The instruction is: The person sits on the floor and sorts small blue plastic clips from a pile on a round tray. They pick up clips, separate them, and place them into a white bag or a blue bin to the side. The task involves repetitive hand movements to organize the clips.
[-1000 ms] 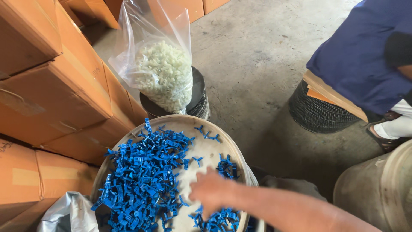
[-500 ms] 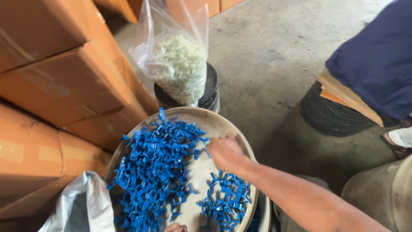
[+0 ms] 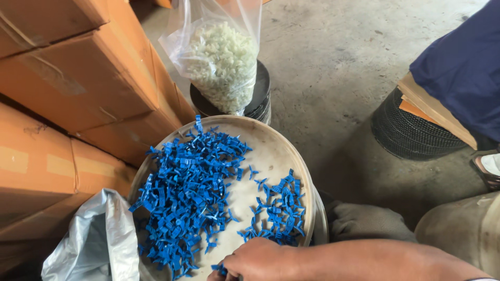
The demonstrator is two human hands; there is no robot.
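A round beige tray (image 3: 284,156) holds several small blue plastic pieces, with a big heap (image 3: 187,192) on its left and a smaller cluster (image 3: 278,211) on its right. My right hand (image 3: 255,260) reaches in from the lower right and rests at the tray's near edge. Its fingers are curled down over a few blue pieces (image 3: 220,269). My left hand is out of sight.
A clear bag of pale white-green plastic pieces (image 3: 221,62) stands on a black bucket (image 3: 260,99) behind the tray. Orange cardboard boxes (image 3: 78,78) are stacked on the left and a grey plastic bag (image 3: 94,239) lies at lower left. A person in blue (image 3: 458,67) sits on a black mesh stool (image 3: 411,130) at right.
My right hand has drawn back from the middle of the tray to its near edge, leaving a bare strip between the two blue heaps. The view has tilted slightly.
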